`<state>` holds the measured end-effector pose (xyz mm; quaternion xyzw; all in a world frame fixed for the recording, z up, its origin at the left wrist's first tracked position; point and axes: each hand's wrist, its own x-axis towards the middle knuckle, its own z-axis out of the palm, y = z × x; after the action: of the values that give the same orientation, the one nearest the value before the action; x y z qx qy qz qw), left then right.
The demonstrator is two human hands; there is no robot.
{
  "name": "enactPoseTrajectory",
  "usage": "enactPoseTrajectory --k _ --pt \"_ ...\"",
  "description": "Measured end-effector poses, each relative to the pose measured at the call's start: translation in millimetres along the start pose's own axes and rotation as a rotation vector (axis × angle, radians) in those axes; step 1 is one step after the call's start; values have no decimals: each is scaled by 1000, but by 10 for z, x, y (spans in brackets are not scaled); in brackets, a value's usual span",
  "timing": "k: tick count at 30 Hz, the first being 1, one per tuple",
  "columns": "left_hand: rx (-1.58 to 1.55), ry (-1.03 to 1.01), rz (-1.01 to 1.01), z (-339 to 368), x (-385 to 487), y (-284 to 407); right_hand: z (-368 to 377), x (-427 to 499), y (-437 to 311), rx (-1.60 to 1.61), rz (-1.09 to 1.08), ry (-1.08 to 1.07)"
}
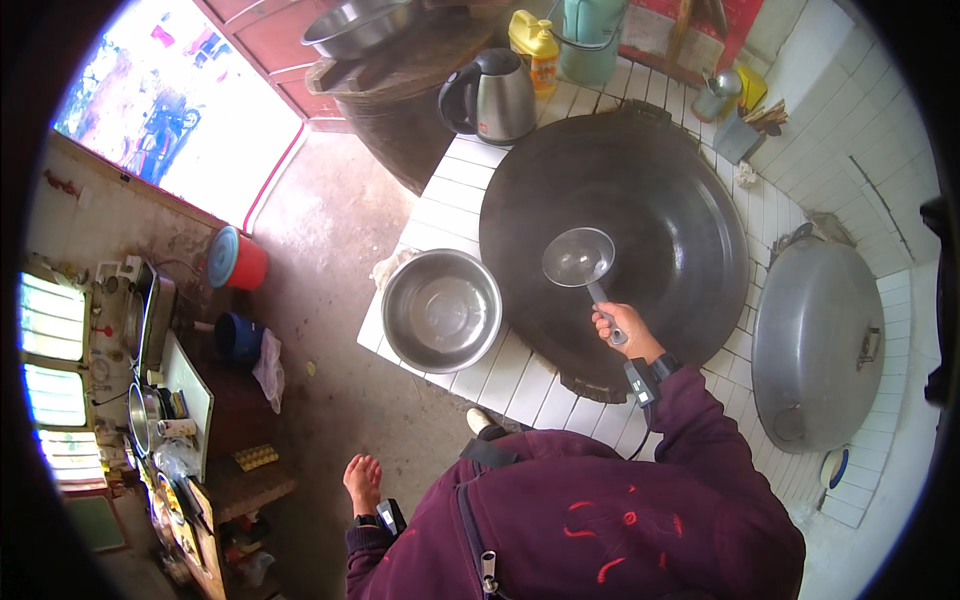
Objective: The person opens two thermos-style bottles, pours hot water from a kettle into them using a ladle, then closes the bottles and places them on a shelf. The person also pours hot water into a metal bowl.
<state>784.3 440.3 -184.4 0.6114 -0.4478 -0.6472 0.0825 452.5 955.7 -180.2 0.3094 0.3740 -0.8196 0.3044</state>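
My right hand (628, 330) grips the grey handle of a round-bowled metal ladle (579, 257). The ladle's bowl hangs over a large dark wok (645, 217) set into the white-tiled stove top (491, 390). To the wok's left, a stainless steel basin (442, 311) stands near the tiled corner, with a shiny bottom. My left hand (364, 480) hangs at my side over the floor, holding nothing, fingers loosely extended.
An electric kettle (504, 97), a yellow jug (535, 49) and a green bucket (592, 41) stand behind the wok. A large metal lid (817, 349) leans at the right. Left are a red bucket (247, 262), a cluttered counter (184, 405) and an open doorway (202, 127).
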Motion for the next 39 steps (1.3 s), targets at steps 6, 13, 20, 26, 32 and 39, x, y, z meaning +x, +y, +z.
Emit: enactPoseTrajectory --k 6,13,20,26,32,39 --pt "-16 -27 -30 -75 189 -46 304 -369 118 -113 -29 -47" --pt "-50 -47 -61 -116 428 -220 717 -1028 -25 -393 -222 -41" --pt "-100 -101 -63 -32 527 -224 1145 -1490 -8 -516 -284 -62" --pt "-77 -90 -87 -16 559 -227 1375 -1664 122 -616 -258 -75" --pt "-56 -67 -91 -120 599 -286 1516 -1676 290 -782 -273 -66" --pt "-70 -81 -90 -233 599 -349 1581 -1652 396 -966 -350 -59"
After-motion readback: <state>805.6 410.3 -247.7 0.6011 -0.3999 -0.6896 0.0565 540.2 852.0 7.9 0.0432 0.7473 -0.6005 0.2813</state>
